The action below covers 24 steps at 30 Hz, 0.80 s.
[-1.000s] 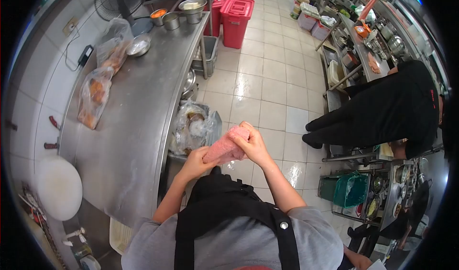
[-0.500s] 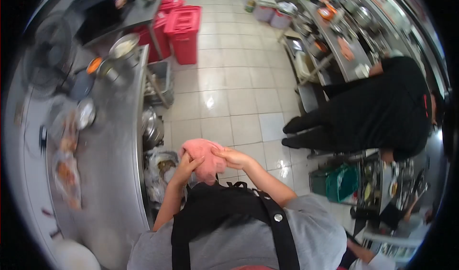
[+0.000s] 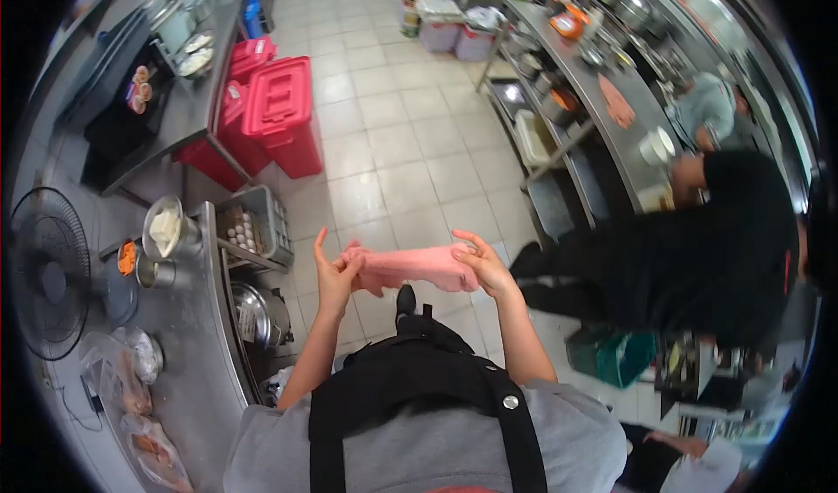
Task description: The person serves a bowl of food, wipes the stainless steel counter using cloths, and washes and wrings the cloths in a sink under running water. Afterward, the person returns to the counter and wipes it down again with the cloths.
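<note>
A pink cloth (image 3: 410, 266) is stretched sideways in front of my body, above the tiled floor. My left hand (image 3: 337, 270) pinches its left end between thumb and fingers, with one finger pointing up. At the right end my right hand (image 3: 482, 264) grips the cloth, its index finger extended. The cloth's lower edge hangs loose and uneven. Below it a dark shoe (image 3: 406, 300) shows on the floor.
To the left is a steel table (image 3: 188, 344) with bowls and bagged food. Red lidded bins (image 3: 284, 113) stand ahead on the left. A person in black (image 3: 698, 248) is close on the right, beside a steel counter (image 3: 602, 82) and a green crate (image 3: 615, 353).
The bunched cloth is now spread out between my hands, which have moved apart. The view has moved forward along the aisle, and the red bins and the person in black look nearer.
</note>
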### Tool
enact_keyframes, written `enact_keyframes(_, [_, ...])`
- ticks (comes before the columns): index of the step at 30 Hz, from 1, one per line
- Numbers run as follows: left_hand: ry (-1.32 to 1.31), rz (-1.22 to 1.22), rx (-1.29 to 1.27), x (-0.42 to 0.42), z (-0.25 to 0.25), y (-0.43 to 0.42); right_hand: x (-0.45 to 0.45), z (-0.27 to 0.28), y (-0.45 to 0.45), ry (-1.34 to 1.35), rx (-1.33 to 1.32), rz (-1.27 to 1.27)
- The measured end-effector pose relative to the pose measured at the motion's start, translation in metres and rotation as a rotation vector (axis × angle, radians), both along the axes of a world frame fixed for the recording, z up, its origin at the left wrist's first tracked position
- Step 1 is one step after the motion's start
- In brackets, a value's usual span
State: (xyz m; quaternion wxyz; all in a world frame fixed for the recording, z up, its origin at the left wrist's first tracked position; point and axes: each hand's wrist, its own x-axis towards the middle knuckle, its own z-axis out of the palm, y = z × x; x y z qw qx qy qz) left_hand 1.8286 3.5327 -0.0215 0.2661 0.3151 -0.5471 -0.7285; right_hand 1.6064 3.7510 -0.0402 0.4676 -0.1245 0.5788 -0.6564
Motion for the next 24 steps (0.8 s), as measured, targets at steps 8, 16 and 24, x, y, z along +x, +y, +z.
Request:
enact_keyframes(8, [-0.089,0.282,-0.126,-0.038,-0.008,-0.144,-0.130,0.069,-0.222,0.787,0.130,0.760])
enact_keyframes(16, [-0.291,0.245,-0.478,-0.088,-0.041,-0.280,-0.217,-0.011,-0.400,1.080,-0.080,0.932])
enact_keyframes(24, [-0.682,-0.301,-0.620,-0.254,-0.026,-0.444,-0.353,-0.039,-0.411,0.902,0.289,0.597])
